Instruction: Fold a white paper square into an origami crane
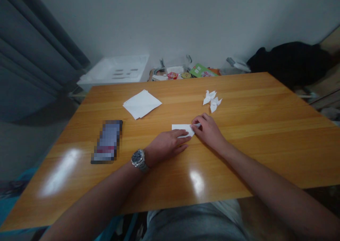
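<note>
A small folded piece of white paper (177,127) lies on the wooden table in front of me. My left hand (168,143), below a wristwatch (138,158), rests flat over its lower edge with the fingers stretched out to the right. At the paper's right end, my right hand (207,127) pinches a corner between thumb and fingers. Beyond the right hand sit two folded white paper figures (212,100), close together. A stack of white paper sheets (142,104) lies farther back to the left.
On the left of the table (255,141) lies a phone (107,141), its screen blurred out. Behind the far edge are a white tray-like box (114,71), a green booklet (202,71) and assorted small items. A black cloth heap (289,63) is at the far right.
</note>
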A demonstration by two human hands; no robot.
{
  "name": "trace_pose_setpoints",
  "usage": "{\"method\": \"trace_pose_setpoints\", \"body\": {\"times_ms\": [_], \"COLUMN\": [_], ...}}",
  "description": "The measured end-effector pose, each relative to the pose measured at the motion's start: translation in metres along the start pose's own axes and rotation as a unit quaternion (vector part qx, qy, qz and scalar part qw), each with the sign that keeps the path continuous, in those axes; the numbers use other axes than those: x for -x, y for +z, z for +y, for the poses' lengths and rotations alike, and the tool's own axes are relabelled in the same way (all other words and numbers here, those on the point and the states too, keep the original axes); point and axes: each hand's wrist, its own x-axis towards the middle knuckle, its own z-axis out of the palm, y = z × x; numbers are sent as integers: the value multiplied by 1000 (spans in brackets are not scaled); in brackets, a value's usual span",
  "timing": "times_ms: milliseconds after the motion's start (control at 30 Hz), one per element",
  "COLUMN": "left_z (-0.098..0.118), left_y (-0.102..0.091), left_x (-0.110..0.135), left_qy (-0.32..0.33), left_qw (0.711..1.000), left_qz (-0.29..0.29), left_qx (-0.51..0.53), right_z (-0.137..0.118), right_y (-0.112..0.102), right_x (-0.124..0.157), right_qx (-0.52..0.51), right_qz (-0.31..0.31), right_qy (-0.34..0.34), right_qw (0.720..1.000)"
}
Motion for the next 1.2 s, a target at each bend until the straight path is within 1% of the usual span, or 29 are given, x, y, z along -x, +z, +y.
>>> {"method": "trace_pose_setpoints", "body": {"times_ms": [233,367,500,833,1067,1200], "left_z": [-5,-11,-12,-5,-4,-4], "left_y": [-1,0,1,-2,-2,-2], "left_x": [1,1,0,1,0,0], "left_qy": [-1,9,5,6,2,10], "left_qw": [999,997,996,1000,1000,1000], "left_qz": [19,17,21,-9,-17,-16], "left_qx": [48,75,86,19,2,2], "right_z": [-3,-2,-2,-5,-7,-8], "right_y": [-1,-1,-1,-3,-2,-3], "right_x": [1,1,0,0,0,0], "right_qx": [3,6,4,5,12,17], "right_qz": [2,-2,-3,-1,2,6], "right_qy": [2,4,2,10,10,8], "right_qw": [1000,1000,1000,1000,1000,1000]}}
